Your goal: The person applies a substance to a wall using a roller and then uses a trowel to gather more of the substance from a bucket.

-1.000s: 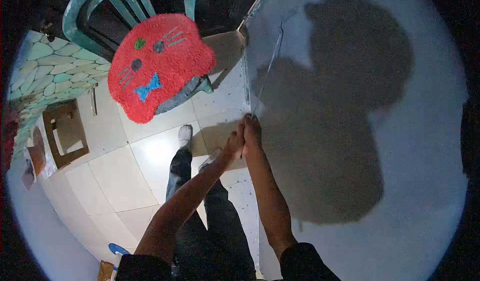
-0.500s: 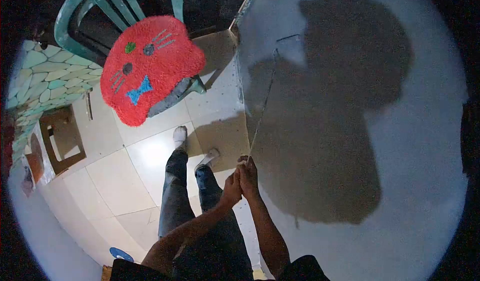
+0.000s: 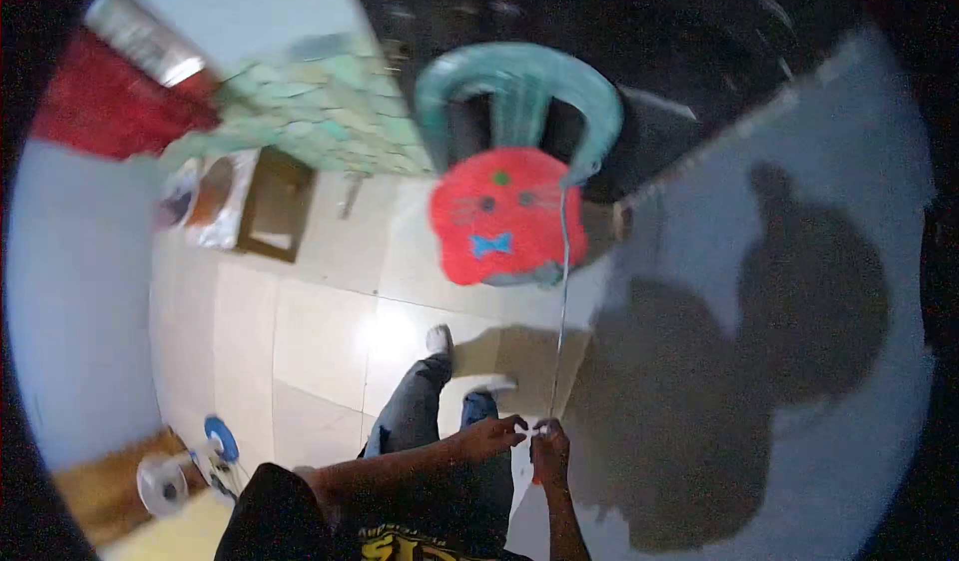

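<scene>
- I'm seeing both hands drawn back from the grey wall [image 3: 699, 291], paying out more thin white string [image 3: 562, 291].
- Left hand [image 3: 491, 435] and right hand [image 3: 548, 451] are pinching its end, below the red cat-face cushion [image 3: 496, 217].

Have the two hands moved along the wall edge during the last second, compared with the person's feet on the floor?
Yes. The left hand and right hand moved back toward the body: earlier they were beyond the feet, now nearer than them.
</scene>
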The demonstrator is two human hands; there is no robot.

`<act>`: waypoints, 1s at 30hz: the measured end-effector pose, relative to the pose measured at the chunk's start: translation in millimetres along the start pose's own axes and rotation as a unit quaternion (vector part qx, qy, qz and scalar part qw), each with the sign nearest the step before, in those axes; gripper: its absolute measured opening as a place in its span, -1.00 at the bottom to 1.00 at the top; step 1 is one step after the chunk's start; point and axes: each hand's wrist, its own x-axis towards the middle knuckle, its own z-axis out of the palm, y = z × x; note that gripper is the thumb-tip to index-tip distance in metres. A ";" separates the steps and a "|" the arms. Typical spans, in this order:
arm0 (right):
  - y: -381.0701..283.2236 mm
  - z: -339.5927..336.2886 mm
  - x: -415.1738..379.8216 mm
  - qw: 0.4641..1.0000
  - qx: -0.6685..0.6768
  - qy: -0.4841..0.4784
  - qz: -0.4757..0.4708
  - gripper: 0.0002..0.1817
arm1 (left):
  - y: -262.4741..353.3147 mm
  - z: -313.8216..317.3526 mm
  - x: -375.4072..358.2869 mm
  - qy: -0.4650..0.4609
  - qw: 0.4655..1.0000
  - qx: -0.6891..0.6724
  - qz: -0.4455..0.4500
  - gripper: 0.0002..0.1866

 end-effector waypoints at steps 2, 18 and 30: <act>-19.3 24.3 -1.6 0.995 0.031 -0.060 0.071 -0.88 | 25.0 -34.9 -36.1 0.052 0.996 0.043 0.054 -0.55; -161.9 441.1 37.3 0.857 -0.235 -0.455 0.056 -0.69 | -9.3 -244.4 -320.5 0.378 0.916 0.057 0.122 -0.49; -169.9 697.8 70.3 0.830 -0.197 -0.504 0.134 -0.61 | -3.6 -357.0 -440.9 0.591 0.789 -0.061 0.159 -0.21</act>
